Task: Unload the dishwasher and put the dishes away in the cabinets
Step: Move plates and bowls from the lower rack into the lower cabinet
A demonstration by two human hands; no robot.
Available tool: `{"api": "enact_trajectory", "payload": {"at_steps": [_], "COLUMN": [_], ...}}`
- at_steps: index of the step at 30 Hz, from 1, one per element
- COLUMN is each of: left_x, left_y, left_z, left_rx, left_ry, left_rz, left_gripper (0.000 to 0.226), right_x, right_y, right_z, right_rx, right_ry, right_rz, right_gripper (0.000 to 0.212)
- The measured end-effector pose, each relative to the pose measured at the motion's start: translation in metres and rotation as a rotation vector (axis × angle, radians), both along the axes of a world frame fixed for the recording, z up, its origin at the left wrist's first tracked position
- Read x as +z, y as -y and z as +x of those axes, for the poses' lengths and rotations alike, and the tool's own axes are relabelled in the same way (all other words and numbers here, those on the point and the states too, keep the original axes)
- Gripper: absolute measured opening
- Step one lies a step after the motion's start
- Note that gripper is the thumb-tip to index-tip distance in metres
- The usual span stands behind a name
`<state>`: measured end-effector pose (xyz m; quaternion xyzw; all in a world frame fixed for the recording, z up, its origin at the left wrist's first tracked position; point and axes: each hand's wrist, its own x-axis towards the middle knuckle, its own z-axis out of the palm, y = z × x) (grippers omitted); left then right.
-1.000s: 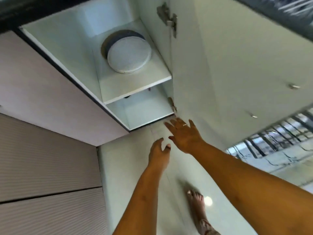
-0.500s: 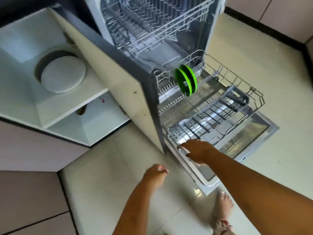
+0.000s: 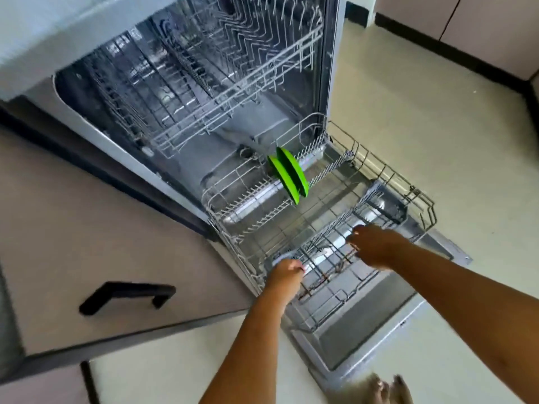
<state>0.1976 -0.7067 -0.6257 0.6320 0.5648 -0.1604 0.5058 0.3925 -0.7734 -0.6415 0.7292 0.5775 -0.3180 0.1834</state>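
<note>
Holding two green plates [image 3: 288,177]: lower rack [image 3: 420,196]

Left hand [image 3: 287,271] and right hand [image 3: 376,246] hang over the pulled-out lower rack [image 3: 388,172], two green plates [image 3: 288,176] upright at its back.

A pale cream floor [image 3: 437,126] is seen across the right side and the bottom. A black plinth [image 3: 455,51] is set along the far wall at upper right, beneath pinkish-beige unit fronts [image 3: 495,24]. At left, a beige panel [image 3: 87,228] is fitted with a black bar handle [image 3: 128,294]. Blurred bare toes [image 3: 388,389] are seen on the floor at the bottom edge. A pale worktop [image 3: 43,33] is seen at top left.
</note>
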Motion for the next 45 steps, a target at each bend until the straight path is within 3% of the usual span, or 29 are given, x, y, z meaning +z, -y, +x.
{"api": "enact_trajectory", "payload": {"at_steps": [9, 14, 23, 31, 33, 39, 45], "left_x": [-0.034, -0.060, -0.094, -0.127, -0.107, -0.075, -0.070], "left_y": [-0.112, -0.157, -0.197, -0.228, -0.224, -0.219, -0.212], "left_z": [0.078, 0.098, 0.130, 0.141, 0.125, 0.088, 0.084], "left_rx": [0.116, 0.177, 0.239, 0.544, 0.636, 1.143, 1.466], "left_ry": [0.044, 0.023, 0.029, 0.197, 0.276, 0.643, 0.723], "left_rz": [0.173, 0.151, 0.028, 0.036, 0.049, -0.153, -0.102], "left_gripper": [0.027, 0.035, 0.035, 0.039, 0.041, 0.033, 0.027], "right_x": [-0.020, -0.034, -0.056, -0.064, -0.067, -0.068, -0.063], "right_y": [-0.089, -0.132, -0.183, -0.214, -0.222, -0.241, -0.235], "right_z": [0.028, 0.023, 0.024, 0.023, 0.025, 0.027, 0.022], "right_rx": [0.110, 0.141, 0.018, -0.003, 0.038, 0.147, 0.224], "right_ry": [0.075, 0.106, 0.147, 0.190, 0.228, 0.361, 0.474], "right_rz": [0.178, 0.233, 0.205, 0.201, 0.189, 0.166, 0.189], "right_gripper": [0.053, 0.053, 0.070, 0.063, 0.060, 0.051, 0.050]}}
